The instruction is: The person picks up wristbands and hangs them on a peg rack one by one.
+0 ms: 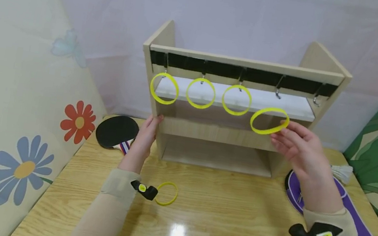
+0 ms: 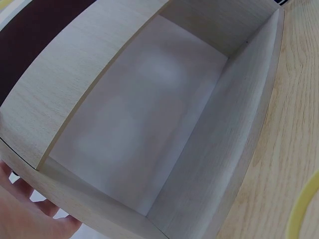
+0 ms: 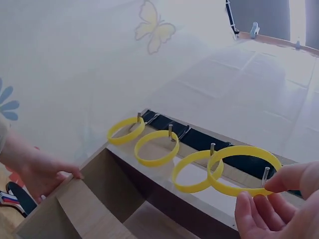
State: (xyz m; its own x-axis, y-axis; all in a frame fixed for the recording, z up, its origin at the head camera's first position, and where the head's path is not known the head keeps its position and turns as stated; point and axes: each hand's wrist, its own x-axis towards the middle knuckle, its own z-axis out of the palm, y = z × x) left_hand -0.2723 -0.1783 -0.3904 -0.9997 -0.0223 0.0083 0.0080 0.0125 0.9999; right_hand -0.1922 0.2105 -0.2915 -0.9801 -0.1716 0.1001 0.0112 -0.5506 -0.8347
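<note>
While gripping the rack (image 1: 205, 132) by its left side with the left hand (image 1: 144, 136), pinches a yellow ring (image 1: 264, 132) at its right edge between thumb and fingers of the right hand (image 1: 306, 154). Holds it just left of the right fingertips and well apart from the left hand, with its long axis sideways in the head view, rising to the right. Leaves the fourth hook (image 1: 278, 91) just above, with a visible gap in that view; from the right wrist, frames that hook inside the opening, with contact impossible to confirm. Presents a thin, smooth, flat-banded circle, seemingly rubbery, tilted into an oval. Matches three rings (image 1: 199, 107) hung from hooks (image 1: 242, 77) to the left and a spare ring (image 1: 164, 204) flat on the glossy, wood-grained table (image 1: 227, 205). Contrasts with pale, straight-edged board, a black strip (image 1: 186, 62) and shiny, bent metal.
</note>
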